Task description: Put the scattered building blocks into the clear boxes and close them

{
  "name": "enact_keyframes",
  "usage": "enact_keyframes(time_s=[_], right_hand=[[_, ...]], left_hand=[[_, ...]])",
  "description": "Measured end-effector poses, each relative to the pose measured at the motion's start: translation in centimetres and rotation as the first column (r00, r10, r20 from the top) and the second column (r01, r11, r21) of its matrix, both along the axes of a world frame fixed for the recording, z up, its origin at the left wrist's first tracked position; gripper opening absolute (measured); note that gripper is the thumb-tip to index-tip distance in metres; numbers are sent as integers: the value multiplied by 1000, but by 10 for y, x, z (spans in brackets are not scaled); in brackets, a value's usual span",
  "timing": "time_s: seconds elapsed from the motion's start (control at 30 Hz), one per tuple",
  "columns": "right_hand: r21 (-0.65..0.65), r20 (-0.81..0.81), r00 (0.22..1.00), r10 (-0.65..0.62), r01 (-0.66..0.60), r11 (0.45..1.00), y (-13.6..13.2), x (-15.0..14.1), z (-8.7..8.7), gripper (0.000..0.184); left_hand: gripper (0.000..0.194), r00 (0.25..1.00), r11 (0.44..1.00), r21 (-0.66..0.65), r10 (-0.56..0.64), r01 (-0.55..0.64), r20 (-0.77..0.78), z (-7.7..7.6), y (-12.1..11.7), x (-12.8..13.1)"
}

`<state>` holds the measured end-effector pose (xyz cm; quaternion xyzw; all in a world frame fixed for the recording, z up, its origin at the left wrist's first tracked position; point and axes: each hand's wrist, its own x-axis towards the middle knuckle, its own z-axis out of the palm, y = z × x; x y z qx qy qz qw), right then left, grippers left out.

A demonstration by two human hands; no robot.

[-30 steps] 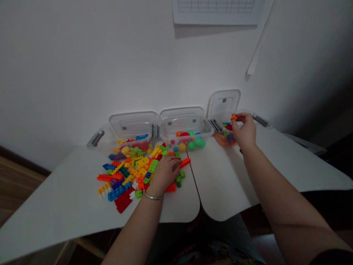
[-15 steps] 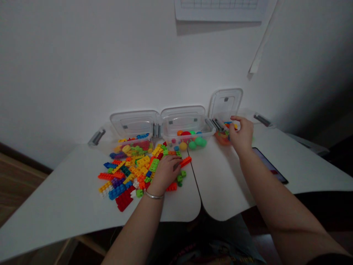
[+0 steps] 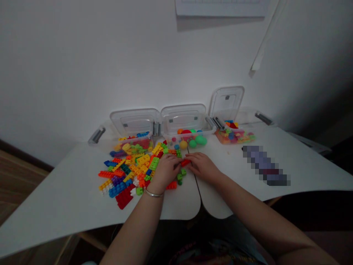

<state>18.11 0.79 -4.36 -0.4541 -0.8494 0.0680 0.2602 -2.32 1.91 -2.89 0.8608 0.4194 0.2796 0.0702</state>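
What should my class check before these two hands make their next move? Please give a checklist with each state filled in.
1. Red block within reach of both hands: ok, it lies at the fingertips of the left hand and right hand.
2. Firm grip on it: cannot tell, the fingers partly hide it.
3. Space around the left hand free of loose pieces: not ok, a pile of mixed blocks lies against it.
4. Boxes open: ok, the left lid, middle lid and right lid are all raised.
5. Right box free of hands: ok.
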Motion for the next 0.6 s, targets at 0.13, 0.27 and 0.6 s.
enact_keyframes(time_s=[0.13,0.27,0.6], right_hand=[[-51,-31,998,-48,46,998,1,3,-2,24],[-69,-53,995,-87,83,994,1,8,-2,13],[-1,5,975,-224,224,975,-1,18,0,6]], left_hand=[[24,1000,999,-29,20,-20,7,1,-1,0],[19,1000,999,-45,27,-27,15,2,-1,1],[19,999,998,-53,37,-36,17,2,-1,0]])
